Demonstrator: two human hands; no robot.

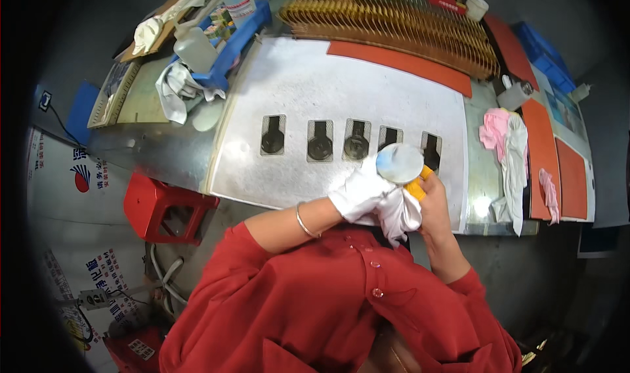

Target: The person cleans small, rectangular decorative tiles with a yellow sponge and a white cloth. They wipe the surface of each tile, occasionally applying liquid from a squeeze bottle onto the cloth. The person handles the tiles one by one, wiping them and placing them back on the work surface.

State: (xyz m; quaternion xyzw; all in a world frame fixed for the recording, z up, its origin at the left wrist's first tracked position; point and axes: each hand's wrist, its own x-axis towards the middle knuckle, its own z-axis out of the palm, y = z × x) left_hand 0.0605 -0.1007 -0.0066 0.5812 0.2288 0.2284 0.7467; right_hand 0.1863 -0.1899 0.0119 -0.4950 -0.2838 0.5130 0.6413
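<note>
My left hand (359, 190), in a white glove, is closed at the left edge of a round, shiny, pale disc (400, 163). Yellow covers sit on fingers of my right hand (433, 201), which closes in at the disc's lower right edge. Between the two hands a white cloth (399, 217) bunches up and hangs down just under the disc. Which fingers grip the cloth is partly hidden. Beyond the hands, several black round pieces with a stem lie in a row on the white sheet, among them one black piece (356, 143) in a clear rectangular tray.
A gold slotted rack (394, 28) stands along the back, with an orange mat strip (400, 67) before it. At left are a blue tray (226, 64) of bottles and a white rag (180, 92). Pink and white cloths (505, 143) lie right. A red stool (164, 205) stands lower left.
</note>
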